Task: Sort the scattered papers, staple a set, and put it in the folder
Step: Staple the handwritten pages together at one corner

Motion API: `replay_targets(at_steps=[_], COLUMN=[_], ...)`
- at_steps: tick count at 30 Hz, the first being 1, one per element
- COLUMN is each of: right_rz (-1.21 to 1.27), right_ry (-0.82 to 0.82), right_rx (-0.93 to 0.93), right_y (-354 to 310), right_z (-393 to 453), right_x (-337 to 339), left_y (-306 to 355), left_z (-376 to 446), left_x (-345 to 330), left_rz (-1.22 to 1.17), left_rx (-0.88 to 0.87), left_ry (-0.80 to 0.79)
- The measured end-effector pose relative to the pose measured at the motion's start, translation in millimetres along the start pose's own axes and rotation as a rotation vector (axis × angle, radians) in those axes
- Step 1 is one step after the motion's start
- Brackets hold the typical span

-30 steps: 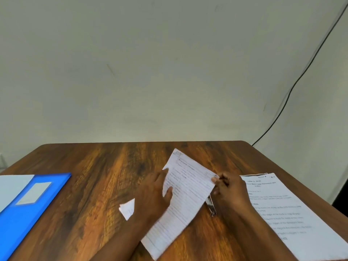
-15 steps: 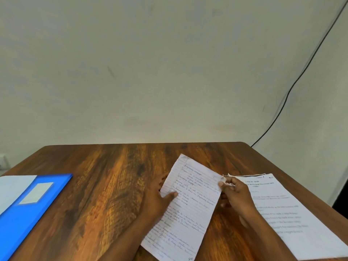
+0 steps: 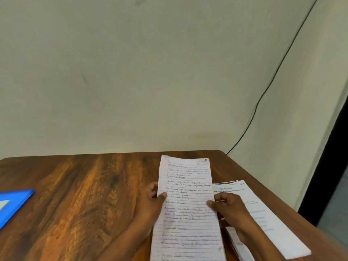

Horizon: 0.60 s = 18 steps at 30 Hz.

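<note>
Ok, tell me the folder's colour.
Bright blue: the folder lies at the table's left edge, head view.

Handwritten sheet (image 3: pixel 186 204): white, faint ruled lines across, dark ink script in rows, pale margin line down left side. Printed papers (image 3: pixel 263 217): white, black type, bolder heading near top, thin grey text lines below. Folder (image 3: pixel 17 201): bright blue, pale whitish label patch at frame edge. Table (image 3: pixel 84 194): warm brown wood, streaky grain, dark knot patches, orange-tan bands. Wall (image 3: pixel 150 72): plain pale greenish cream, few faint smudges. Cable (image 3: pixel 273 80): thin, black, against wall.
</note>
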State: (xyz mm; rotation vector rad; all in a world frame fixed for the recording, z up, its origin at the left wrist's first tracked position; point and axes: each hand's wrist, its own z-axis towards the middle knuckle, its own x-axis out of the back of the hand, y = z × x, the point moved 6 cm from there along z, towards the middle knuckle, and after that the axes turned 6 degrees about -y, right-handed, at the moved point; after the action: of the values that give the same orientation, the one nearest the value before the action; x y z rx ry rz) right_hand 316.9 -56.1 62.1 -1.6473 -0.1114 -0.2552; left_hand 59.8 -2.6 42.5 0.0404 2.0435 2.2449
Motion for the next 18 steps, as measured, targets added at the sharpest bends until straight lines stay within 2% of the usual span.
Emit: replay_targets(at_steps=[9,14,18], right_rz=[-0.052,-0.152,-0.268], right_ry=[0.298,0.41,0.458], right_rx=[-0.021,-0.048,-0.094], right_y=[11.4,29.0,40.1], right_z=[8.4,15.9,24.6], right_x=[122.1,175.5,193.7], left_y=[-3.8,-15.1,-21.2], left_z=[1.0,3.9,6.0], left_x=[-111.6,-163.9,-188.6], left_rz=[0.12,0.122,0.095], left_rx=[0.029,0.081,0.122], left_ry=[-0.264,-0.33,-0.36])
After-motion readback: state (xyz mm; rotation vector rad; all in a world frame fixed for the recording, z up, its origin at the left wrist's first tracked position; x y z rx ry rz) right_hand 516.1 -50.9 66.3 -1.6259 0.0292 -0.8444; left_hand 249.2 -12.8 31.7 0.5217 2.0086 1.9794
